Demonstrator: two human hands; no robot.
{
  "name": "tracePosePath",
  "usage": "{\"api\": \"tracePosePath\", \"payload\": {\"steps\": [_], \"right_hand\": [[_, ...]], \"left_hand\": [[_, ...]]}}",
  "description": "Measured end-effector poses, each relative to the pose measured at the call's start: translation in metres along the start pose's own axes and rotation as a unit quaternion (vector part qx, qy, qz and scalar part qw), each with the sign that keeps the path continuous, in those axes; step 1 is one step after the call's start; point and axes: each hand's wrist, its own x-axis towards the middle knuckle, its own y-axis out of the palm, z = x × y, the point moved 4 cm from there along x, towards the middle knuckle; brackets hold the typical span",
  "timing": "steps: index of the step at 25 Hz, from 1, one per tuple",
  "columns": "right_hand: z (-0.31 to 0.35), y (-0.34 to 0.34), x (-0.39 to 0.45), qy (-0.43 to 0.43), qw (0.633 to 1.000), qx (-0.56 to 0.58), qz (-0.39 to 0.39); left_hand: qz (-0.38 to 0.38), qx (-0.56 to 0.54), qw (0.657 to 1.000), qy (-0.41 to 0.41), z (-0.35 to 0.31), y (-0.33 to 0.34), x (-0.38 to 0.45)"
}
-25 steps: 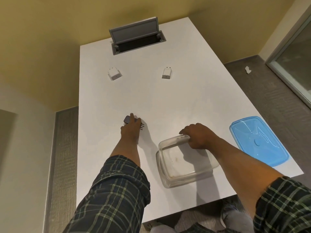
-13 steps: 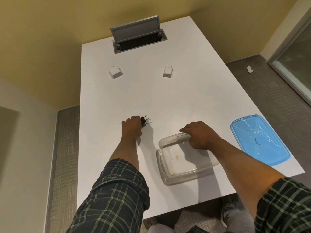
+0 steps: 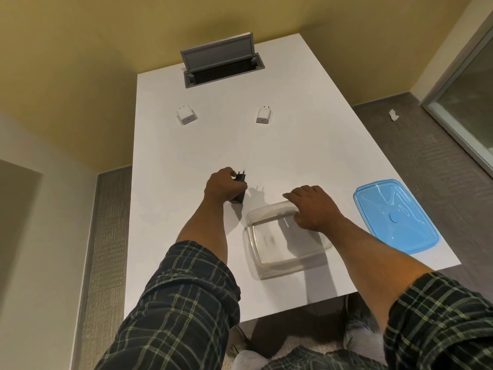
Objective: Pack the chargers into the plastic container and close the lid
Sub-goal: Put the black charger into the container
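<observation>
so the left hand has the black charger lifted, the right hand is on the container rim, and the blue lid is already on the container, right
Not quite. The head view shows the blue lid lying flat on the table to the right of the container, which is open and empty. The rest holds: the left hand holds the black charger, and the right hand rests on the container's far rim.

The clear container (image 3: 286,243) is standing open near the front edge of the white table (image 3: 306,156), but the right hand (image 3: 313,208) is lying over its far rim and is covering part of the opening. The left hand (image 3: 222,186) with the black charger (image 3: 239,190) is standing just left of it. Between the hands and the two white chargers (image 3: 186,115) (image 3: 263,115) the table is staying bare. The blue lid (image 3: 394,214) is lying apart at the right.
</observation>
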Motion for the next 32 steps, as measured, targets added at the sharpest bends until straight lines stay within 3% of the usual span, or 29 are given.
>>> {"api": "tracePosePath", "payload": {"steps": [4,7,11,15,22,32], "right_hand": [[-0.006,-0.006,-0.005,0.018,1.000,-0.023,-0.006],[-0.006,-0.012,-0.012,0.016,0.997,-0.072,-0.007],[-0.010,-0.012,-0.019,0.046,0.994,-0.101,0.019],[-0.010,-0.013,-0.024,0.075,0.991,-0.109,0.033],[-0.008,-0.010,-0.023,0.092,0.988,-0.110,0.064],[-0.008,-0.010,-0.019,0.082,0.991,-0.095,0.036]], "left_hand": [[0.146,-0.011,0.989,0.035,-0.030,0.012,-0.020],[0.257,0.087,0.961,0.054,-0.045,0.029,-0.047],[0.307,0.133,0.942,0.031,-0.050,0.061,-0.069],[0.275,0.137,0.951,0.045,-0.050,0.082,-0.084],[0.142,0.219,0.963,0.065,-0.036,0.106,-0.102],[0.106,0.301,0.943,0.093,-0.035,0.125,-0.120]]}}
